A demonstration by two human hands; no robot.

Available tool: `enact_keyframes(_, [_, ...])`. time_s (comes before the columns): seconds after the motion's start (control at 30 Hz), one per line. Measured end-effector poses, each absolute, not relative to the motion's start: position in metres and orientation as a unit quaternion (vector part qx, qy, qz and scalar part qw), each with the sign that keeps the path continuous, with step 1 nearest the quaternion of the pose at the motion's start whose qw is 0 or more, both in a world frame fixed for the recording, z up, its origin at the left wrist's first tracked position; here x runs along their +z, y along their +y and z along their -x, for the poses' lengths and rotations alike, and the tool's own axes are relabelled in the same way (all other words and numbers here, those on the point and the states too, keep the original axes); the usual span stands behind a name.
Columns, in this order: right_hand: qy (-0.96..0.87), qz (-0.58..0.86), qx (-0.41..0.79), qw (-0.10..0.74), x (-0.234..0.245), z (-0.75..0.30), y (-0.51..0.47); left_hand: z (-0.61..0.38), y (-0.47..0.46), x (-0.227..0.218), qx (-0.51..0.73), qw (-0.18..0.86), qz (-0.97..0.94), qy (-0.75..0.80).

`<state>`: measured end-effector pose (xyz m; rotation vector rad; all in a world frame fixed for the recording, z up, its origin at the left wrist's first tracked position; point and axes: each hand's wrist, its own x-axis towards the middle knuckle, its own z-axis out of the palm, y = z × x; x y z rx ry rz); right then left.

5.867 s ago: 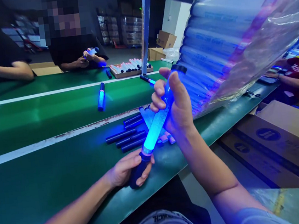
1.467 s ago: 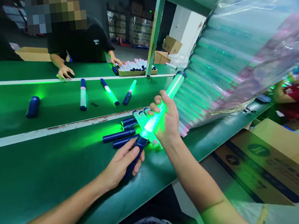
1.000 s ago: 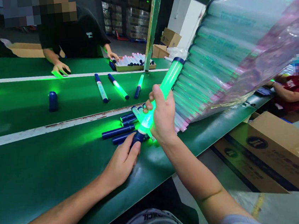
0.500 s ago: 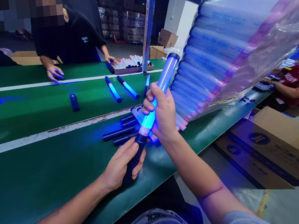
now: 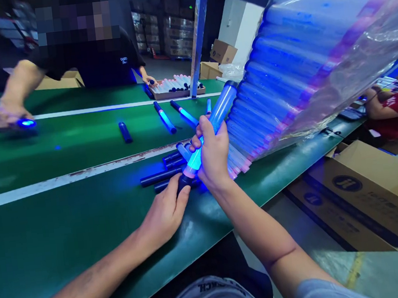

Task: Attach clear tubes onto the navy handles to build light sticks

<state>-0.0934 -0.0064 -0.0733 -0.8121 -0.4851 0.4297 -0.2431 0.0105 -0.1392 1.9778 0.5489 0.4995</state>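
Both my hands are on one light stick [image 5: 221, 105], tilted up to the right, its clear tube glowing blue and its far end capped black. My left hand [image 5: 163, 212] is closed around the black handle at the lower end. Higher up, my right hand [image 5: 216, 156] wraps the clear tube, and its fingers cover part of the glow. Below the stick, several black handles [image 5: 159, 177] lie on the green work surface [image 5: 69, 238], partly hidden by my hands. Clear tubes with pink ends [image 5: 239, 164] lie just right of my right hand.
A large plastic-wrapped stack of tubes [image 5: 276, 74] rises at right. Lit light sticks [image 5: 165, 118] and a black handle [image 5: 125, 132] lie on the belt. Across it, a co-worker's hand [image 5: 10, 116] holds a lit piece near a tray of tubes [image 5: 175, 93]. Cartons [image 5: 377, 192] stand lower right.
My left hand has shifted its grip upward on the handle, and the stick has dipped slightly. Pieces on the belt have moved right. The co-worker's hand has gone left to a lit piece.
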Motion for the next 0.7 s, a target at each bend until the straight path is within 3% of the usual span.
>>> enact_keyframes(0.1, [-0.274, 0.361, 0.277, 0.847, -0.065, 0.087, -0.013, 0.244, 0.012, -0.145, 0.178, 0.625, -0.742, 0.167])
enact_keyframes(0.2, [-0.317, 0.354, 0.309, 0.824, -0.055, 0.081, -0.019, 0.244, 0.011, -0.152, 0.180, 0.672, -0.708, 0.126])
enact_keyframes(0.7, [-0.294, 0.350, 0.245, 0.855, -0.054, 0.092, -0.021, 0.244, 0.011, -0.158, 0.186, 0.552, -0.799, 0.152])
